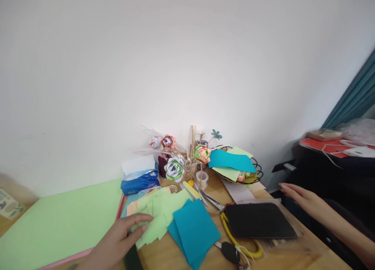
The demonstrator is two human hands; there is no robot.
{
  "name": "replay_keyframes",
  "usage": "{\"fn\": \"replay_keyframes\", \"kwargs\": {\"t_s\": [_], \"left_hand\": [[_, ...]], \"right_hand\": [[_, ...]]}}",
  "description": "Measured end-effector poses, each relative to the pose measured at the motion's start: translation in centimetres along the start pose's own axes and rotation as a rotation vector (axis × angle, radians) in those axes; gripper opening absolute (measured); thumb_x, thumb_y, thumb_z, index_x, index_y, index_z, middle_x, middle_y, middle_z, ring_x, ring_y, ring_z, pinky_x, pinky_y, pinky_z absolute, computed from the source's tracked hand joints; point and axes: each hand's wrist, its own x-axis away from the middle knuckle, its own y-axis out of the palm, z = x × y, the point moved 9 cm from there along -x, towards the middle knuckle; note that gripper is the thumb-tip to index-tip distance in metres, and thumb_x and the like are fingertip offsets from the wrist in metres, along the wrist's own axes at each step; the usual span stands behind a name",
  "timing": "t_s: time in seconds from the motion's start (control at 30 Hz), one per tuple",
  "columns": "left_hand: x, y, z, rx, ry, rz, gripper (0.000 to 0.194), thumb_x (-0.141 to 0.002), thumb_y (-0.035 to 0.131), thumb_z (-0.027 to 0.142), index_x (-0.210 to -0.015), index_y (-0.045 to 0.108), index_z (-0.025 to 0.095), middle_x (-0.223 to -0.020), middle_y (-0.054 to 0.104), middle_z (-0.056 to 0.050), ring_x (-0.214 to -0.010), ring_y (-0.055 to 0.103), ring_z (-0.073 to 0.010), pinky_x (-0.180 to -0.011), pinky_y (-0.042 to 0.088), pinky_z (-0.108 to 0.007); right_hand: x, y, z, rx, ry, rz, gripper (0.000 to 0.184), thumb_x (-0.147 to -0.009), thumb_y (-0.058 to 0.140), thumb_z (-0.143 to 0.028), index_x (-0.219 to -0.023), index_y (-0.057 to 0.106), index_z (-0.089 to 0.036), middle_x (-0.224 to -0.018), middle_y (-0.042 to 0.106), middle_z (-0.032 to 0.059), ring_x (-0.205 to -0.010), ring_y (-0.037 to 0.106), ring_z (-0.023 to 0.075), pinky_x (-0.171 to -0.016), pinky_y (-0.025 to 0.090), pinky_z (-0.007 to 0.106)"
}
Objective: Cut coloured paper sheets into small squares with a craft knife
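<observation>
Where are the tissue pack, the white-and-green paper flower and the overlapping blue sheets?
Tissue pack (140,182): head view, on its blue wrapper.
White-and-green paper flower (174,168): head view, at its centre.
Blue sheets (197,231): head view, middle of the top sheet.

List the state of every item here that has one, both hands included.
Left hand: open, over the green paper slips.
Right hand: open, empty.
Green paper slips: loosely scattered, overlapping.
Teal cards: stacked, askew.
Black slab: lying flat, its face dark.
Wire basket: filled, papers on top.
White-and-green paper flower: petals spread.
Large green sheet: spread flat.
</observation>
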Motion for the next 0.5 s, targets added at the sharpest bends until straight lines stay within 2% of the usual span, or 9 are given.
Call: {"fn": "replay_keyframes", "kwargs": {"t_s": [0.1, 0.2, 0.3, 0.4, 0.5], "left_hand": [[0.2, 0.3, -0.3, 0.018, -0.016, -0.014, 0.040, -0.079, 0.046, 0.050, -0.100, 0.069, 0.024, -0.107, 0.068, -0.002, -0.100, 0.062, -0.0235, -0.089, 0.047, -0.031], [0.3, 1.1, -0.2, 0.021, -0.016, -0.040, 0.040, -0.081, 0.044, 0.050, -0.102, 0.068, 0.025, -0.109, 0.067, -0.002, -0.103, 0.060, -0.0231, -0.090, 0.047, -0.031], [0.3, 1.9, 0.4, -0.003, 0.009, -0.062, 0.039, -0.083, 0.043, 0.048, -0.104, 0.067, 0.026, -0.111, 0.066, -0.002, -0.104, 0.060, -0.0222, -0.091, 0.045, -0.030], [0.5, 2.8, 1.3, -0.017, 0.054, -0.108, 0.037, -0.085, 0.042, 0.046, -0.106, 0.066, 0.027, -0.110, 0.066, -0.001, -0.103, 0.060, -0.0208, -0.091, 0.045, -0.028], [0.3, 3.3, 2.7, -0.019, 0.093, -0.125, 0.034, -0.087, 0.042, 0.044, -0.105, 0.066, 0.029, -0.110, 0.066, 0.001, -0.104, 0.059, -0.0193, -0.092, 0.044, -0.027]], "right_hand": [[3.3, 1.3, -0.8, 0.021, -0.081, -0.021, 0.051, -0.070, 0.047, -0.063, -0.102, 0.062, -0.026, -0.115, 0.063, 0.0104, -0.110, 0.055, 0.0308, -0.099, 0.040, 0.042], [6.3, 3.8, -2.8, 0.072, -0.181, -0.063, 0.065, -0.071, 0.045, -0.066, -0.116, 0.055, -0.019, -0.127, 0.055, 0.0127, -0.118, 0.049, 0.0303, -0.102, 0.036, 0.043], [8.4, 5.2, -4.1, 0.139, -0.182, -0.066, 0.081, -0.071, 0.043, -0.069, -0.124, 0.048, -0.008, -0.133, 0.047, 0.0196, -0.123, 0.043, 0.0306, -0.104, 0.032, 0.043], [9.8, 5.1, -4.6, 0.201, -0.166, -0.095, 0.085, -0.072, 0.040, -0.070, -0.127, 0.047, -0.006, -0.136, 0.043, 0.0205, -0.124, 0.042, 0.0303, -0.104, 0.034, 0.042], [9.7, 4.1, -5.0, 0.196, -0.171, -0.178, 0.074, -0.072, 0.039, -0.070, -0.119, 0.057, -0.016, -0.132, 0.049, 0.0147, -0.121, 0.046, 0.0309, -0.101, 0.037, 0.043]]}}
